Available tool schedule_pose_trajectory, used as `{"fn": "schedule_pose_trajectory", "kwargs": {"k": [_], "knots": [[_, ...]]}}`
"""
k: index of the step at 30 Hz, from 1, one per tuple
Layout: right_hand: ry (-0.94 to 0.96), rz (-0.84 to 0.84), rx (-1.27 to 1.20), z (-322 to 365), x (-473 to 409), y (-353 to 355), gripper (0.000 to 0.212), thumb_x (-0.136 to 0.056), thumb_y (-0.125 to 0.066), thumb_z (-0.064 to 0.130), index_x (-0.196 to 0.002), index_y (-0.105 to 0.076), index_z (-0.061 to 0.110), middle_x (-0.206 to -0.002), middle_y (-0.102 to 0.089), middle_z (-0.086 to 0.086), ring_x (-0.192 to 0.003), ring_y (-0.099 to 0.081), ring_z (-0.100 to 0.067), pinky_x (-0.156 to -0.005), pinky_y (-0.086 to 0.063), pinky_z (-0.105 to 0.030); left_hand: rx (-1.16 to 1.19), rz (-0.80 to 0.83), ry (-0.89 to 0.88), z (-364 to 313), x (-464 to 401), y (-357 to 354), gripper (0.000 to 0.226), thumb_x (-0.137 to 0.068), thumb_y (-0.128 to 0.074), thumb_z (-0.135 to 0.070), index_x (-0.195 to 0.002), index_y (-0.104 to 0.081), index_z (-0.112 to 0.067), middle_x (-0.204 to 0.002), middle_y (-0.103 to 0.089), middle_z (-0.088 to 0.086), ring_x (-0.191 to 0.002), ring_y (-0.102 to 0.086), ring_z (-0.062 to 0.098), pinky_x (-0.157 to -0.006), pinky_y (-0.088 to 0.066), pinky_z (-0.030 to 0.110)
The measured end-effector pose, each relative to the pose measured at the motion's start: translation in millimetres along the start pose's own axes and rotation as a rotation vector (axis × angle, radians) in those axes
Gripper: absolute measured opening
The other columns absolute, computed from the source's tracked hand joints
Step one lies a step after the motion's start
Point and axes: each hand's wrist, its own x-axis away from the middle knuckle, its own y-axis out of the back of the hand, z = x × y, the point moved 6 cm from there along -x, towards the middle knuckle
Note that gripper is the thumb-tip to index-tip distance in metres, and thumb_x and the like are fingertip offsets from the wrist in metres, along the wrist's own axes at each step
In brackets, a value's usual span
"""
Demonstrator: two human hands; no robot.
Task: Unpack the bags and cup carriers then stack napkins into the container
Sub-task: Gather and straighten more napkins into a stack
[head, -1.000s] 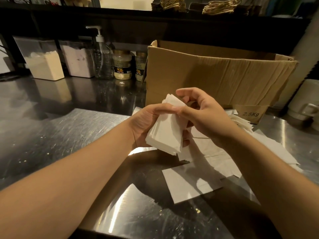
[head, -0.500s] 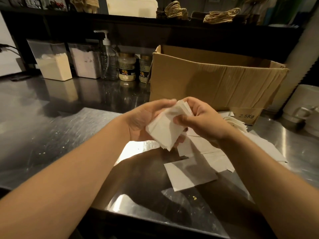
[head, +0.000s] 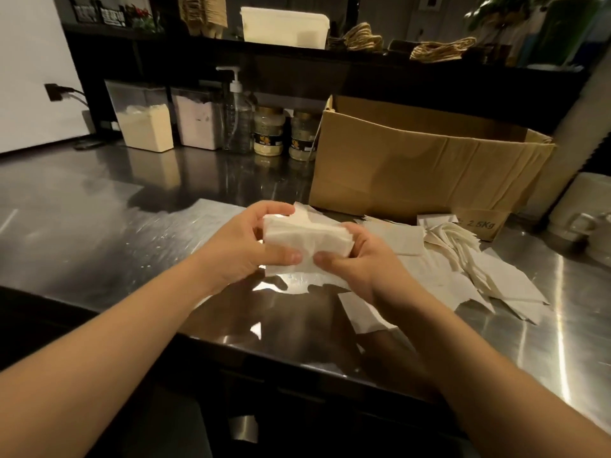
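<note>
A thick stack of white napkins (head: 307, 239) lies flat between both hands above the steel counter. My left hand (head: 244, 246) grips its left end, thumb underneath at the front and fingers over the top. My right hand (head: 360, 262) grips its right end with the fingers curled round it. More loose white napkins (head: 476, 269) lie scattered on the counter to the right. An open brown cardboard box (head: 420, 170) stands behind the hands. A cream rectangular container (head: 284, 26) sits on the dark shelf at the back.
The steel counter (head: 99, 233) stretches left, its front edge close below my forearms. Two clear tubs of powder (head: 145, 117), a pump bottle (head: 236, 110) and two jars (head: 269, 130) line the back. A white jug (head: 578, 206) stands far right. Twine-handled bags (head: 439, 49) rest on the shelf.
The napkin stack has turned from hanging on edge to lying flat between both hands. The view has tilted up and drawn back from the counter.
</note>
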Motion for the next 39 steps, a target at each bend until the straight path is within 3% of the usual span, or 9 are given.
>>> {"fn": "schedule_pose_trajectory", "kwargs": {"k": [7, 10, 13, 16, 22, 27, 30, 34, 39], "knots": [[0.044, 0.090, 0.217, -19, 8, -13, 0.084, -0.086, -0.079, 0.033, -0.146, -0.023, 0.050, -0.133, -0.045, 0.014, -0.115, -0.058, -0.013, -0.096, -0.057, -0.026, -0.324, 0.116, -0.005, 17, 19, -8, 0.113, -0.063, -0.098, -0.031, -0.149, -0.029, -0.050, -0.126, -0.057, -0.023, -0.104, -0.061, -0.011, -0.079, -0.049, 0.006], [0.059, 0.069, 0.282, -19, 8, -14, 0.075, -0.091, -0.074, 0.036, -0.147, -0.026, 0.047, -0.135, -0.045, 0.015, -0.117, -0.056, -0.013, -0.095, -0.056, -0.023, -0.336, 0.117, -0.004, 20, 17, -9, 0.114, -0.059, -0.098, -0.040, -0.149, -0.028, -0.054, -0.132, -0.054, -0.019, -0.114, -0.060, 0.006, -0.092, -0.052, 0.019], [0.095, 0.003, 0.384, -13, 8, -11, 0.046, -0.095, -0.069, 0.032, -0.136, -0.048, 0.036, -0.123, -0.055, 0.015, -0.107, -0.059, -0.011, -0.083, -0.057, -0.016, -0.344, 0.067, -0.009, 21, 16, -3, 0.085, -0.073, -0.092, -0.030, -0.140, -0.043, -0.049, -0.122, -0.062, -0.019, -0.110, -0.063, 0.010, -0.089, -0.057, 0.026], [0.089, 0.002, 0.525, -1, 3, -8, 0.032, -0.091, -0.073, 0.033, -0.118, -0.057, 0.039, -0.112, -0.059, 0.018, -0.106, -0.058, -0.013, -0.091, -0.056, -0.029, -0.276, -0.011, -0.031, 21, 14, 4, 0.073, -0.075, -0.091, -0.022, -0.131, -0.051, -0.047, -0.114, -0.069, -0.013, -0.102, -0.068, 0.012, -0.089, -0.060, 0.032], [0.161, 0.089, 1.020, 48, -12, -29, 0.053, -0.085, -0.076, 0.049, -0.133, -0.057, 0.037, -0.119, -0.055, 0.016, -0.114, -0.038, -0.012, -0.100, -0.032, -0.041, 0.014, -0.013, -0.103, 12, 22, 4, 0.082, -0.077, -0.087, -0.005, -0.141, -0.047, -0.039, -0.111, -0.073, 0.006, -0.094, -0.075, 0.032, -0.077, -0.063, 0.050], [0.213, -0.008, 0.396, 46, -12, -26, 0.045, -0.083, -0.082, 0.026, -0.119, -0.055, 0.028, -0.114, -0.061, 0.009, -0.107, -0.061, -0.014, -0.083, -0.061, -0.029, 0.034, -0.062, -0.066, 18, 20, 11, 0.081, -0.064, -0.097, -0.031, -0.134, -0.057, -0.038, -0.118, -0.068, 0.004, -0.106, -0.069, 0.025, -0.086, -0.062, 0.047], [0.174, -0.035, 0.119, 29, -8, -19, 0.047, -0.083, -0.082, 0.017, -0.116, -0.051, 0.030, -0.112, -0.059, 0.005, -0.106, -0.063, -0.018, -0.083, -0.063, -0.035, 0.037, -0.027, 0.048, 24, 18, 5, 0.064, -0.063, -0.096, -0.019, -0.119, -0.066, -0.028, -0.113, -0.071, 0.005, -0.101, -0.073, 0.026, -0.078, -0.064, 0.047], [0.127, 0.006, 0.050, 10, -8, -9, 0.050, -0.082, -0.081, 0.010, -0.120, -0.057, 0.030, -0.117, -0.066, 0.006, -0.109, -0.067, -0.016, -0.086, -0.063, -0.039, -0.121, -0.111, -0.024, 23, 14, 13, 0.038, -0.070, -0.093, -0.015, -0.096, -0.070, -0.032, -0.096, -0.074, 0.000, -0.084, -0.074, 0.025, -0.074, -0.064, 0.051], [0.091, 0.039, 0.218, -16, -7, -5, 0.045, -0.084, -0.079, 0.013, -0.118, -0.057, 0.034, -0.114, -0.068, 0.013, -0.108, -0.066, -0.008, -0.084, -0.060, -0.024, -0.205, -0.064, -0.050, 22, 14, 8, 0.063, -0.067, -0.096, -0.028, -0.118, -0.062, -0.043, -0.106, -0.069, -0.012, -0.097, -0.068, 0.016, -0.085, -0.061, 0.035]]}}
